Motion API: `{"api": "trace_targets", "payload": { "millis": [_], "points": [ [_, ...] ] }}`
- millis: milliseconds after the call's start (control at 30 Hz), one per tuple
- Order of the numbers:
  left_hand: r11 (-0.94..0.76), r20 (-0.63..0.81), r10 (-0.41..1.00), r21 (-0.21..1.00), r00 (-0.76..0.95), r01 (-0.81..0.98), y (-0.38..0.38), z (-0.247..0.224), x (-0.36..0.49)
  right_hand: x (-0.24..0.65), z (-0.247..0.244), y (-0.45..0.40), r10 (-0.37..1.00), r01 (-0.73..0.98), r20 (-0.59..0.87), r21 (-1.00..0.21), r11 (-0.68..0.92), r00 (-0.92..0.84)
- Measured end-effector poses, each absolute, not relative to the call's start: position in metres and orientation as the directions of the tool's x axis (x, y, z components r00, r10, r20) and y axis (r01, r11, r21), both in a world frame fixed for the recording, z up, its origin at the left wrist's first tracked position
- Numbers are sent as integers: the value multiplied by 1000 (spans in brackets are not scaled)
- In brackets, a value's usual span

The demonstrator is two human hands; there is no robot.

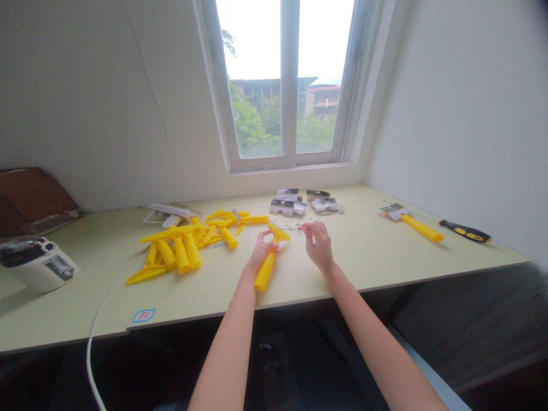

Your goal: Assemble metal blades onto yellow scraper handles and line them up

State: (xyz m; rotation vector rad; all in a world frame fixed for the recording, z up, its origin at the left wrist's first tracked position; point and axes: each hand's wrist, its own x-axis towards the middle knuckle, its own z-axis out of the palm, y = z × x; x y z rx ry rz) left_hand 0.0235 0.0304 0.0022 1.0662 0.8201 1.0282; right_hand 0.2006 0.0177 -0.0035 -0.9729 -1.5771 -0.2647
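Beneath a window [289, 85], on a pale green surface [363, 257], the left hand [262, 251] grips a yellow plastic handle [264, 272]; just beside it, the right hand [319, 246] pinches at tiny metal bits [293, 228], any hold too small to tell.

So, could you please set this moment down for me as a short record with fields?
Left hand: grips a yellow plastic handle
Right hand: fingers at tiny metal bits; contact unclear
Surface: pale green table
Beside the hands: heap of yellow plastic parts; packaged hardware cards
Further right: yellow-handled tool; black-and-yellow screwdriver
Further left: white appliance; white cable
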Motion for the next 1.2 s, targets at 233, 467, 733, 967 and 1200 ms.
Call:
{"api": "trace_targets", "payload": {
  "millis": [233,467,733,967,1200],
  "points": [
    [134,-41,947,952,320,-274,30,3,24,200,-1,13,439,701,898,-311,641,-3],
    [114,-10,943,949,331,-294,35,-4,22,199,-1,10,436,697,900,-308,647,-7],
    [122,-27,944,955,329,-271,32,1,24,199,-6,15,517,641,822,-533,552,239],
    [112,-23,939,963,342,-245,32,0,23,199,1,14,521,597,825,-536,597,220],
    [100,-19,942,969,336,-224,30,3,24,200,0,13,558,551,787,-597,584,262]
  ]
}}
